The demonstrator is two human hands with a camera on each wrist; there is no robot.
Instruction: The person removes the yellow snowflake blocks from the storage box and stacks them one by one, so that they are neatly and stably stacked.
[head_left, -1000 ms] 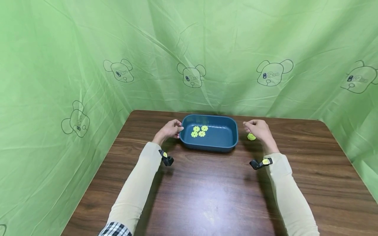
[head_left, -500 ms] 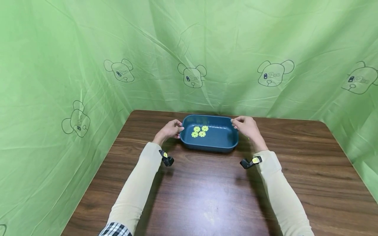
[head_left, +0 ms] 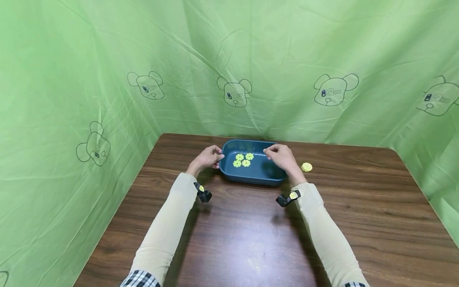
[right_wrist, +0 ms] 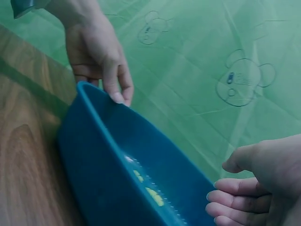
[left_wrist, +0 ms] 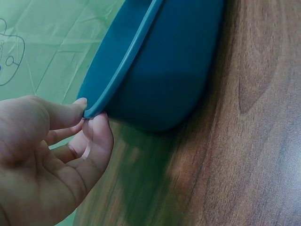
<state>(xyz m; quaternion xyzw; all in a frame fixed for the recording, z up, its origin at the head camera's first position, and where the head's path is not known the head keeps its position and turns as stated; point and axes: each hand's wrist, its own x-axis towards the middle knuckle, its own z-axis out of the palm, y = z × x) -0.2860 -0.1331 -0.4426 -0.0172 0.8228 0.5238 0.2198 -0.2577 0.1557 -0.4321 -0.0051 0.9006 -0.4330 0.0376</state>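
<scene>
My left hand (head_left: 209, 156) pinches the left end of the rim of a blue plastic basin (head_left: 256, 181). In the left wrist view its thumb is inside the rim and its fingers outside. Several yellow flower-shaped pieces (head_left: 237, 164) lie flat on the basin floor, toward the left. Above the basin's right half hovers my right hand (head_left: 285, 158). The right wrist view shows that hand's thumb and fingers (right_wrist: 240, 202) bent loosely with a gap between, and no object there. Right of the basin, a small stack of yellow flower-shaped pieces (head_left: 306, 167) sits on the table.
The brown wooden table (head_left: 244, 223) extends toward the person and to both sides. Green cloth (head_left: 279, 52) with bear-head drawings hangs behind and to the left. Black camera mounts, such as the right one (head_left: 288, 198), stick out inward from both wrists.
My right hand has moved left from above the yellow stack, past the basin's right rim, to over its interior. The stack has come into full view. My left hand has stayed on the rim.
</scene>
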